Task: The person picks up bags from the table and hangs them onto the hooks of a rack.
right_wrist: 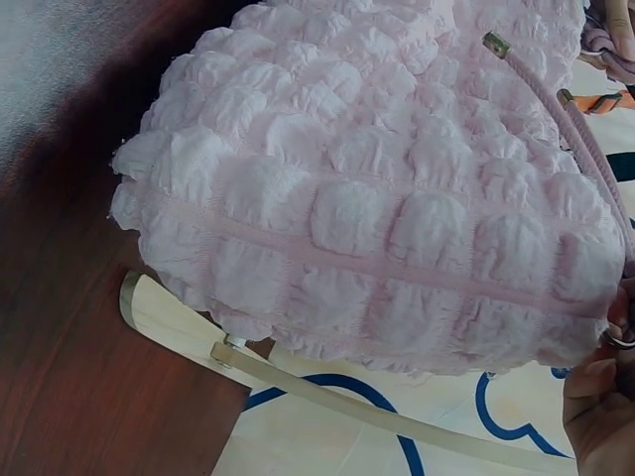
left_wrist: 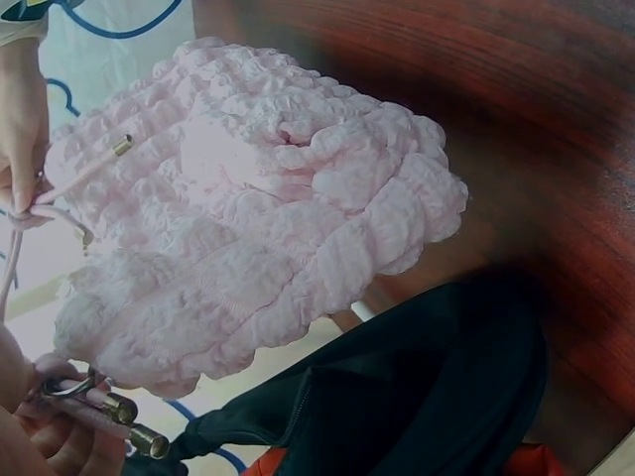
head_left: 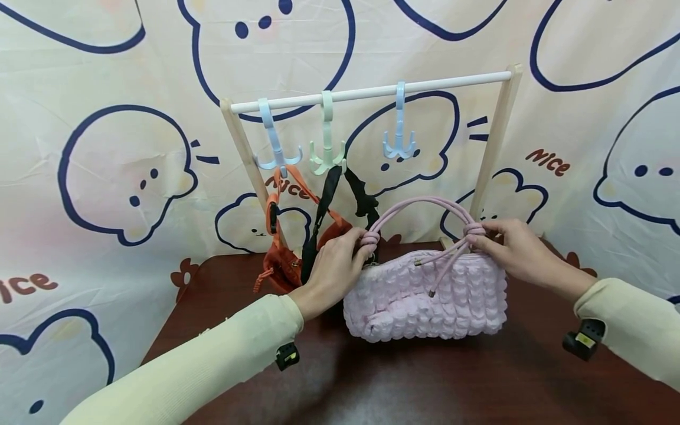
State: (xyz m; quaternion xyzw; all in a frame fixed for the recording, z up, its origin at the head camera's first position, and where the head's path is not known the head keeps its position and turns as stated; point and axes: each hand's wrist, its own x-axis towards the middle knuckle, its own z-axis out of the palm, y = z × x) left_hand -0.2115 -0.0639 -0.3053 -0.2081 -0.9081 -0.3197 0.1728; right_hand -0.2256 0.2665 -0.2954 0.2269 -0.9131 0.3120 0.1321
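Observation:
A pink puffy handbag (head_left: 425,295) hangs upright between my two hands, its base close over the dark table. My left hand (head_left: 336,262) pinches the knotted left end of its rope handle (head_left: 419,200). At the other end, the handle's knot is gripped by my right hand (head_left: 512,245). Loose cord ends with metal tips dangle over the bag's front. In the left wrist view, the bag's bubbled side (left_wrist: 248,218) fills the middle, with a black bag (left_wrist: 417,367) just beside it. The right wrist view shows the bag's other end (right_wrist: 397,218) near the rack's foot.
A wooden rack with a white rail (head_left: 372,92) stands at the back. From it hang a blue hook (head_left: 275,144) with an orange bag (head_left: 281,265), a green hook (head_left: 327,139) with a black strap (head_left: 325,206), and a bare blue hook (head_left: 399,127). A patterned cloth backs the table (head_left: 425,383).

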